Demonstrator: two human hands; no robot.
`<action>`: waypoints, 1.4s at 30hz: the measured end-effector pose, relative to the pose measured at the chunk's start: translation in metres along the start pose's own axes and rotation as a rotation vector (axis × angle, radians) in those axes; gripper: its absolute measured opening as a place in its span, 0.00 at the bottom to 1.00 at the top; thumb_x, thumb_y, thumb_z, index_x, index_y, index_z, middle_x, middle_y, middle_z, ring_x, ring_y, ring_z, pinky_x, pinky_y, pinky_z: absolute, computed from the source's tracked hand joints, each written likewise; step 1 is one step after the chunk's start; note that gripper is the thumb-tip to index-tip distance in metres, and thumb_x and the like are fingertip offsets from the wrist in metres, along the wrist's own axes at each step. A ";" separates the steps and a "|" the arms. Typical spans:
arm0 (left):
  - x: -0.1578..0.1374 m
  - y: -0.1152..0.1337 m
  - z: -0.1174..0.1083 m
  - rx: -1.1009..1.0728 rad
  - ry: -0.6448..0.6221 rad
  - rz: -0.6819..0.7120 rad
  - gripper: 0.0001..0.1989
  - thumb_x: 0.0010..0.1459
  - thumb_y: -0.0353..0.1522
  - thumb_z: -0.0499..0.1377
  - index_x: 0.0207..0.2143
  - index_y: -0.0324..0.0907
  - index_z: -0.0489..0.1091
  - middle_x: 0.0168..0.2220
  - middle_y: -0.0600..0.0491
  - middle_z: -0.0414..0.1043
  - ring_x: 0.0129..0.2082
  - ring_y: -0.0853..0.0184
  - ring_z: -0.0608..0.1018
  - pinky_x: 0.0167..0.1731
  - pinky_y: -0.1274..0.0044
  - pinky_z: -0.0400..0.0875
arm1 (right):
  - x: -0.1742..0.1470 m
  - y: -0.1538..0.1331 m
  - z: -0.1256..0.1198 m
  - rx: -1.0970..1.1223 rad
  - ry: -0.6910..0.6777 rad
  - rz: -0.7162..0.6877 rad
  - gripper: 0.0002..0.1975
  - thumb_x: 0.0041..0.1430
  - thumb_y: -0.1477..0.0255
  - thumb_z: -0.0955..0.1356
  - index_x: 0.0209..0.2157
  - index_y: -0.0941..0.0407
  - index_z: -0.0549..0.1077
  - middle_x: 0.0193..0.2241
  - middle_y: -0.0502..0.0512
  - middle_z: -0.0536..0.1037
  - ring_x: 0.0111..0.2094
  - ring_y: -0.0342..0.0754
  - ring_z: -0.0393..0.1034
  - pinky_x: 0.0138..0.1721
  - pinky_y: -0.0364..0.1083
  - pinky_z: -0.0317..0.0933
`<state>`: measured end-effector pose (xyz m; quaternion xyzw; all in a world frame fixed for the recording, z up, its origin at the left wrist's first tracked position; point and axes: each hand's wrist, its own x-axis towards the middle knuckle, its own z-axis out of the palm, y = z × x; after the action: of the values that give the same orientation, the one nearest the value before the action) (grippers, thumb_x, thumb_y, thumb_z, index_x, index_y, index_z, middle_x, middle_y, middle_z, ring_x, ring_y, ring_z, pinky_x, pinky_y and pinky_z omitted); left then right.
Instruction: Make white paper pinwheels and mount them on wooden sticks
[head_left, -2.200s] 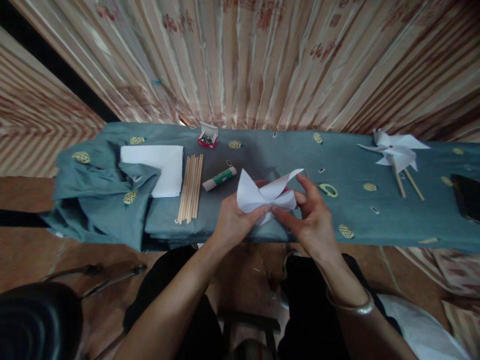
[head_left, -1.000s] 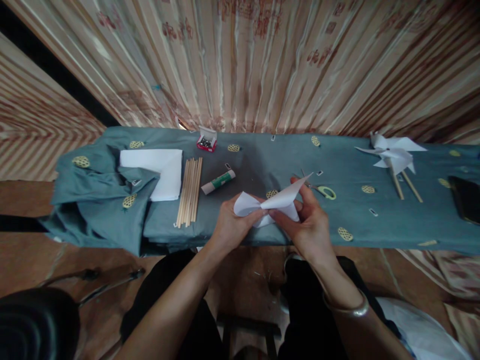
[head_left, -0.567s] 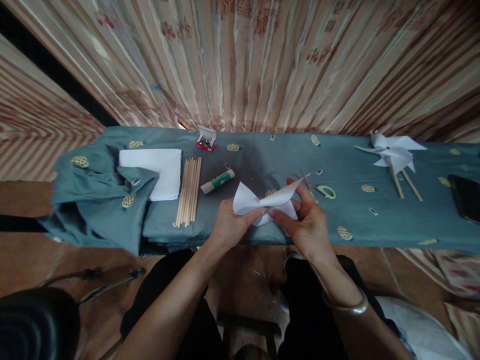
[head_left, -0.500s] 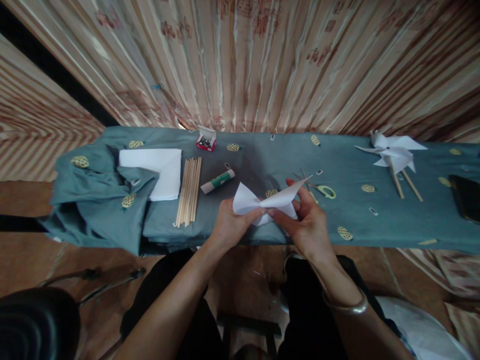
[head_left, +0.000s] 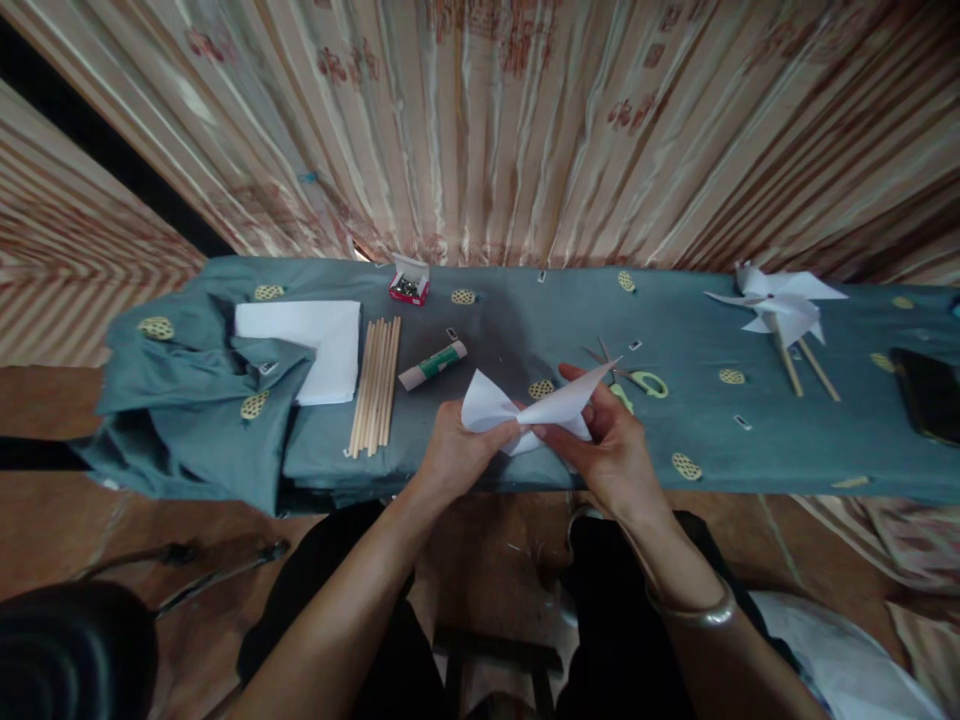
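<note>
Pinching a paper pinwheel (head_left: pixel 559 402) near its center are the left hand (head_left: pixel 459 450) and right hand (head_left: pixel 616 452), grips narrow.

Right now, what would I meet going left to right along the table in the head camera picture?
White paper stack, wooden sticks, glue stick, curled held paper, green-handled scissors, paper pinwheels, black phone.

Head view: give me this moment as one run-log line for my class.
left hand: pinching paper | right hand: pinching paper | glue: beyond left hand | scissors: beyond right hand | pinwheels: far right
</note>
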<state>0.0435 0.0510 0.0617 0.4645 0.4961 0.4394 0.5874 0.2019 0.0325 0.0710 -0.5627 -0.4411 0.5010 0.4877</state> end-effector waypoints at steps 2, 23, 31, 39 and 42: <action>0.000 0.000 0.000 0.000 -0.007 0.000 0.10 0.41 0.34 0.68 0.28 0.38 0.77 0.26 0.52 0.78 0.26 0.65 0.77 0.28 0.75 0.73 | 0.000 -0.001 0.000 0.008 0.008 0.010 0.35 0.40 0.64 0.77 0.51 0.52 0.66 0.30 0.48 0.80 0.30 0.49 0.76 0.32 0.49 0.73; 0.001 0.001 0.002 -0.060 0.040 -0.078 0.15 0.35 0.38 0.71 0.21 0.37 0.73 0.20 0.56 0.70 0.20 0.72 0.68 0.22 0.80 0.64 | -0.001 -0.004 0.000 0.088 -0.036 0.128 0.36 0.36 0.65 0.79 0.48 0.52 0.66 0.31 0.49 0.81 0.31 0.48 0.76 0.35 0.47 0.71; 0.001 -0.001 0.004 -0.082 0.069 -0.086 0.13 0.34 0.36 0.71 0.19 0.38 0.73 0.19 0.56 0.69 0.19 0.73 0.67 0.20 0.81 0.62 | 0.001 -0.005 -0.001 0.110 -0.049 0.145 0.35 0.36 0.67 0.79 0.48 0.52 0.66 0.30 0.48 0.81 0.29 0.47 0.76 0.32 0.46 0.70; 0.002 -0.001 0.007 -0.155 0.103 -0.083 0.12 0.32 0.34 0.72 0.21 0.37 0.75 0.20 0.54 0.73 0.21 0.70 0.71 0.22 0.80 0.65 | 0.002 -0.004 -0.003 0.038 -0.056 0.086 0.35 0.40 0.65 0.77 0.51 0.53 0.65 0.34 0.51 0.81 0.33 0.50 0.77 0.35 0.48 0.72; 0.002 0.001 0.008 -0.203 0.112 -0.103 0.12 0.32 0.33 0.72 0.21 0.37 0.76 0.21 0.54 0.74 0.21 0.70 0.72 0.23 0.79 0.67 | 0.002 -0.002 -0.003 0.025 -0.030 0.068 0.34 0.42 0.66 0.77 0.52 0.53 0.65 0.32 0.51 0.81 0.30 0.49 0.76 0.32 0.47 0.72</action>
<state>0.0514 0.0522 0.0628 0.3514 0.5044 0.4816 0.6246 0.2052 0.0345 0.0724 -0.5638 -0.4227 0.5310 0.4707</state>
